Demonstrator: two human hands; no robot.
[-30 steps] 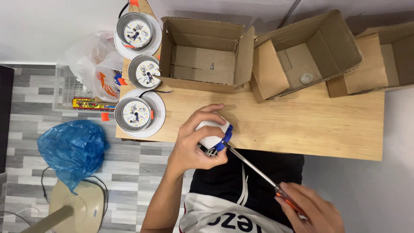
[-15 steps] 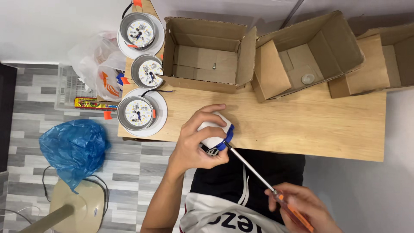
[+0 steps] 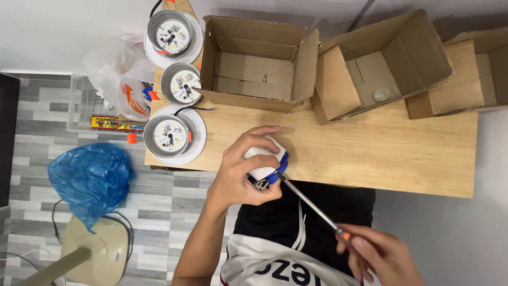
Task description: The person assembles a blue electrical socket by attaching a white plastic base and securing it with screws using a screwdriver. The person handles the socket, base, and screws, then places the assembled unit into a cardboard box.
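The left hand (image 3: 241,175) is wrapped around a small white part (image 3: 263,160) with a blue piece on its side. The fingers curl over the top and hold it tight, just above the near edge of the wooden table (image 3: 370,153). The right hand (image 3: 378,257) is closed around the orange handle of a screwdriver (image 3: 309,204). The long metal shaft slants up to the left, and its tip touches the white part by the blue piece.

To the left of the hands, three round lights sit in a row on the table. The nearest round light (image 3: 170,133) has a white rim. Behind it are the middle round light (image 3: 181,85) and the far round light (image 3: 172,33). Three open cardboard boxes stand along the back of the table. The left box (image 3: 259,58) has a small screw inside. The middle box (image 3: 381,63) has a small round clear thing inside. The right box (image 3: 471,74) is partly cut off by the edge of the view. On the floor lies a blue plastic bag (image 3: 90,177), and nearby is a clear plastic bag (image 3: 119,74).
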